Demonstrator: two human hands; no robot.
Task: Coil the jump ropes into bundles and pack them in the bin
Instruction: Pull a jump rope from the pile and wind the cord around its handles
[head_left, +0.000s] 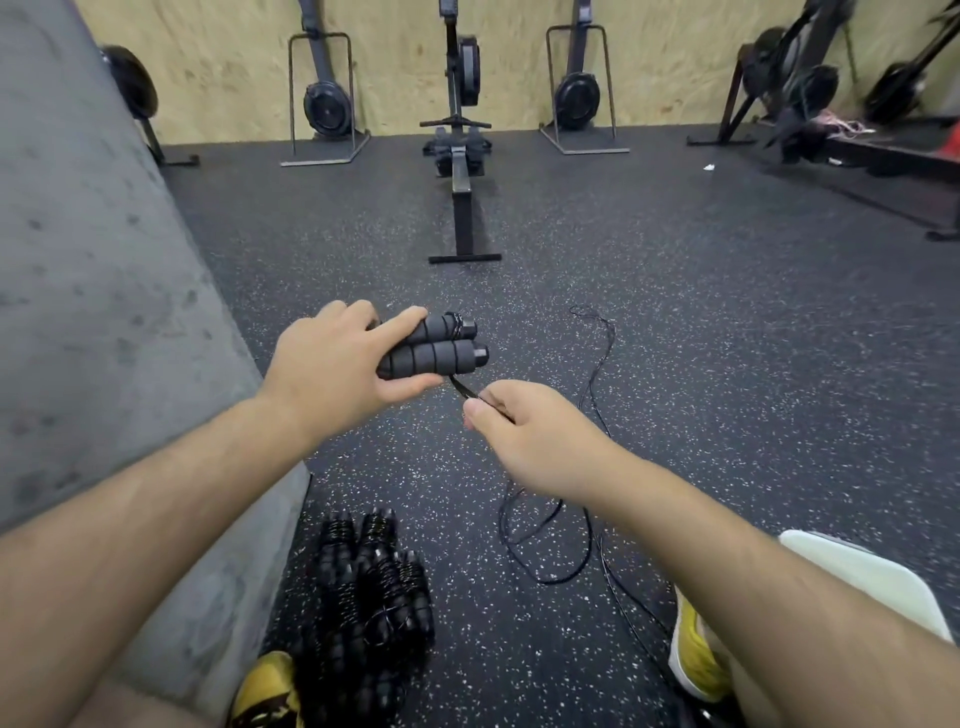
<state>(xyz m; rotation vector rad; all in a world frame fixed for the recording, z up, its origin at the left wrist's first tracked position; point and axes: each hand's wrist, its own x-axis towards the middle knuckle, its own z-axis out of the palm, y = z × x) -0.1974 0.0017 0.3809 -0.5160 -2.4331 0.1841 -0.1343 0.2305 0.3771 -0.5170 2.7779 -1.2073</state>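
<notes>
My left hand (332, 364) grips two black foam jump-rope handles (441, 345) held side by side, with a few turns of thin cord around their far ends. My right hand (535, 436) pinches the black cord (460, 387) just below the handles. The loose rest of the cord (597, 364) trails in loops over the speckled rubber floor to the right and back toward my feet. Several coiled black rope bundles (374, 587) lie piled on the floor between my legs. I cannot identify a bin; a white object (862, 571) sits at the lower right, partly hidden by my arm.
A grey concrete pillar (104, 312) rises close on the left. A rowing machine (460, 171) lies straight ahead, with two upright ones (324, 98) against the plywood wall. Dark equipment (810, 93) crowds the far right. My yellow shoes (693, 654) rest at the bottom.
</notes>
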